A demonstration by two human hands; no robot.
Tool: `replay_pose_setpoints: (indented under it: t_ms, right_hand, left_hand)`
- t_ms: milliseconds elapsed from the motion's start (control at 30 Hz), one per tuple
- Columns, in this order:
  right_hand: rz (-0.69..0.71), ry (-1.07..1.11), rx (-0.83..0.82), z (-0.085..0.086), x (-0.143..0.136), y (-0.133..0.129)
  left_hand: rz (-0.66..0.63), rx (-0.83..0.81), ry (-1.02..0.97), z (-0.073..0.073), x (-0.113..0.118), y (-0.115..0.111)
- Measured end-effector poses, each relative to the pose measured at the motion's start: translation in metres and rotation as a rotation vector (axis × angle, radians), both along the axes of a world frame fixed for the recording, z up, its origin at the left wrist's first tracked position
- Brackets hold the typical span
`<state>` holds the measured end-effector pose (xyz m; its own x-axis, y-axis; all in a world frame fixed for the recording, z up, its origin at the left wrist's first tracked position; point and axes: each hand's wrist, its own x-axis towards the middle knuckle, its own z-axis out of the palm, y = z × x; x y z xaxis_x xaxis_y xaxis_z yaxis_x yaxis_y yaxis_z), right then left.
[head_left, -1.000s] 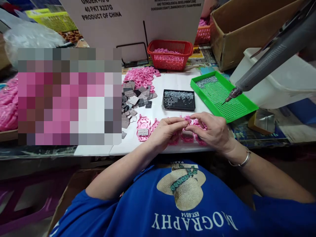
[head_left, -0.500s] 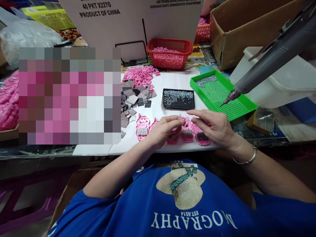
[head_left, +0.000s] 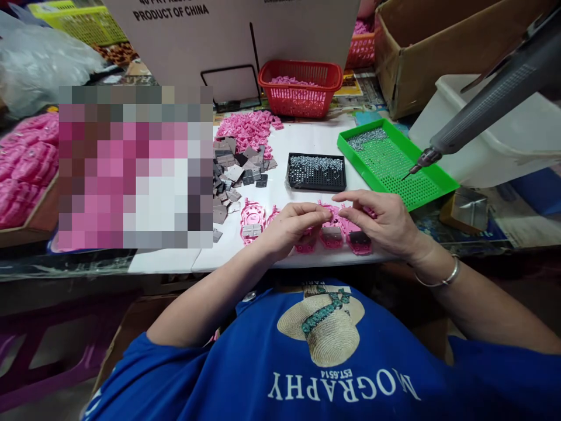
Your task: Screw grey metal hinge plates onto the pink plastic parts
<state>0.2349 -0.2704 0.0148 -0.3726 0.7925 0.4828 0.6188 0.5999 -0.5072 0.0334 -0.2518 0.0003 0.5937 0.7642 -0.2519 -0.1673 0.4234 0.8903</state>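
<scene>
My left hand (head_left: 302, 227) is closed in a pinch above a row of pink plastic shells (head_left: 253, 219); what sits at its fingertips is too small to make out. Just to the right, my right hand (head_left: 385, 225) has its thumb and index finger apart, the other fingers curled. Between them shows a bit of a small pink plastic piece (head_left: 370, 212), held in the palm. Grey plates lie in the shells, a dark plate (head_left: 358, 237) in the rightmost one. My hands partly cover the middle shells.
Behind my hands are a black screw tray (head_left: 316, 182) and a green perforated tray (head_left: 442, 178) of screws. An electric screwdriver (head_left: 464, 123) hangs over the green tray. Loose grey plates (head_left: 234, 172), small pink parts (head_left: 245, 128) and a red basket (head_left: 300, 99) stand further back.
The view has shifted slightly. Both hands stay over the shells, the left fingertips moving a little to the right. The pink piece in my right hand shows more clearly.
</scene>
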Motion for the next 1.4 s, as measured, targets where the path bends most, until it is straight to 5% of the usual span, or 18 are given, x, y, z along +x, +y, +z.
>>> replay_pose_setpoints:
  t_ms: [233,400,500,633,733,833,933,1067,1400]
  right_hand:
    - [-0.089,-0.136,0.347,-0.007,-0.008,-0.002]
    - [-0.130,-0.156,0.395,-0.008,-0.012,-0.002]
    - [-0.087,-0.098,0.330,-0.006,-0.013,-0.003]
    - [-0.109,0.027,0.012,-0.004,-0.009,-0.001]
    - [-0.129,0.031,-0.107,-0.006,0.000,0.004]
    - [-0.102,-0.094,-0.054,-0.013,0.007,0.009]
    - [-0.023,-0.207,0.014,-0.019,0.009,0.011]
    - [0.010,-0.223,0.059,-0.019,0.009,0.008]
    - [0.088,-0.153,0.203,-0.008,0.001,-0.002]
  left_hand:
    - [0.124,0.002,0.015,0.005,0.006,-0.001]
    - [0.129,0.044,0.030,0.004,0.008,-0.004]
    - [0.146,0.059,0.046,0.002,0.009,-0.004]
    - [0.150,0.110,0.080,-0.002,0.007,-0.006]
    - [0.181,0.349,0.234,-0.005,0.003,-0.014]
    - [0.157,0.713,0.516,-0.006,0.001,-0.025]
    - [0.140,0.858,0.629,-0.006,-0.001,-0.029]
    - [0.204,0.690,0.535,-0.003,-0.004,-0.022]
    - [0.130,0.136,0.099,-0.008,-0.004,-0.009]
